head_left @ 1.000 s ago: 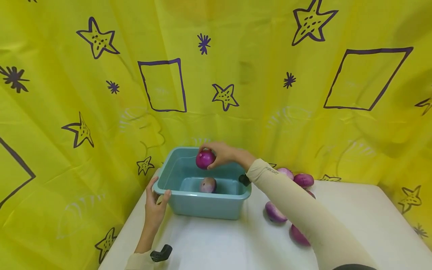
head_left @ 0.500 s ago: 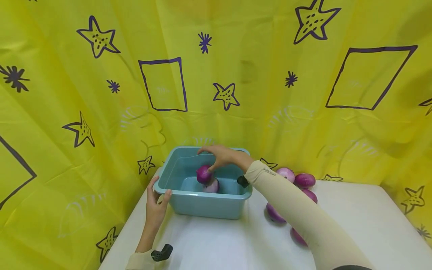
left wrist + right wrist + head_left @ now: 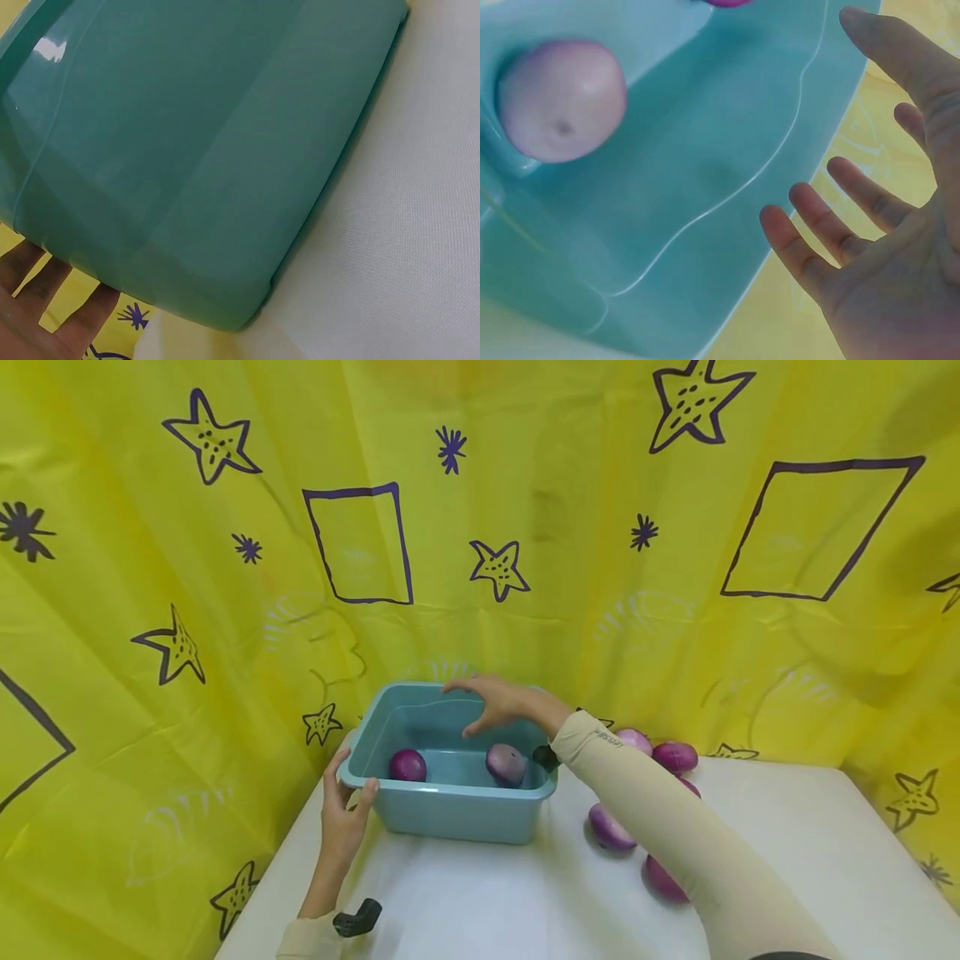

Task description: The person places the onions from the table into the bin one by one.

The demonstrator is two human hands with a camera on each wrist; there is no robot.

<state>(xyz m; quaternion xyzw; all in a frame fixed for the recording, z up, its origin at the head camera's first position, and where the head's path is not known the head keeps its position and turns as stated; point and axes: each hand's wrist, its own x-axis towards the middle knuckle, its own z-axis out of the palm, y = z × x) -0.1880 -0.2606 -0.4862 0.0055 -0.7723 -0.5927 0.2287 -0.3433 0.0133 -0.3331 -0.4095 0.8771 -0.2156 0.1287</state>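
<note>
A blue-green plastic basin [image 3: 457, 814] stands on the white table. My left hand [image 3: 345, 818] grips its left rim, thumb at the front corner; in the left wrist view the fingers [image 3: 86, 319] show beside the basin's wall. Over the basin's back part hovers my right hand [image 3: 498, 703], fingers spread and holding nothing. Two onions lie on the basin floor: a dark purple onion [image 3: 408, 766] on the left and a paler onion [image 3: 507, 765] on the right. The right wrist view shows the pale onion [image 3: 562, 101] apart from the spread right hand [image 3: 892, 225].
Several more red onions lie on the table right of the basin, among them a purple onion [image 3: 611, 828], a dark onion [image 3: 663, 881] and one at the back [image 3: 676, 757]. My right sleeve partly covers them. A yellow curtain [image 3: 570, 527] hangs behind the table [image 3: 787, 827].
My right hand lowered the purple onion into the basin and let it go. That onion now sits left, while the paler one has shifted right. The left hand keeps its place.
</note>
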